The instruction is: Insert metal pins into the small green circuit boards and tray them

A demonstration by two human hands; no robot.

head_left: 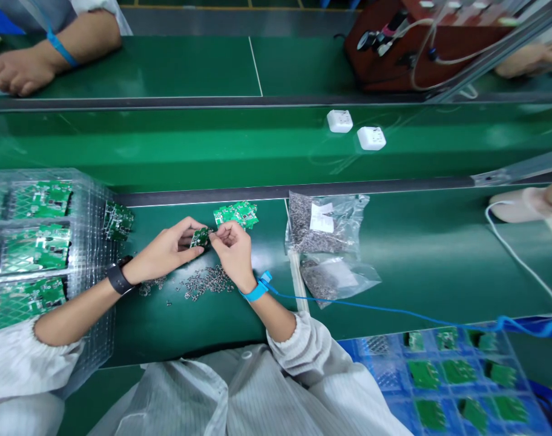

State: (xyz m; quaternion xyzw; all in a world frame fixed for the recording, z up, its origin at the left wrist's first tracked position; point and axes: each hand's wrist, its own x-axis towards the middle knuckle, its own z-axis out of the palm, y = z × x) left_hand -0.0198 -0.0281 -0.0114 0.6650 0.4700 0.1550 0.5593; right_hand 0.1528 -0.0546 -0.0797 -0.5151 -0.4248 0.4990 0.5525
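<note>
A small green circuit board (200, 237) is gripped between the thumb and fingers of my left hand (181, 242). My right hand (233, 247) pinches at the board's right edge, where a tiny metal part (210, 231) shows at the fingertips; its exact kind is too small to tell. Below both hands lies a loose pile of small metal parts (207, 281), with a few more partly hidden under my left wrist. Just beyond my fingers is a stack of green circuit boards (236, 213).
Clear trays (76, 278) of boards stand at left, with another board stack (118, 221) beside them. Two bags of metal parts (303, 230) lie right. A blue tray (394, 381) holds boards at lower right. A blue wrist cord (394, 311) trails rightward. A co-worker's hand (22, 69) rests across the line.
</note>
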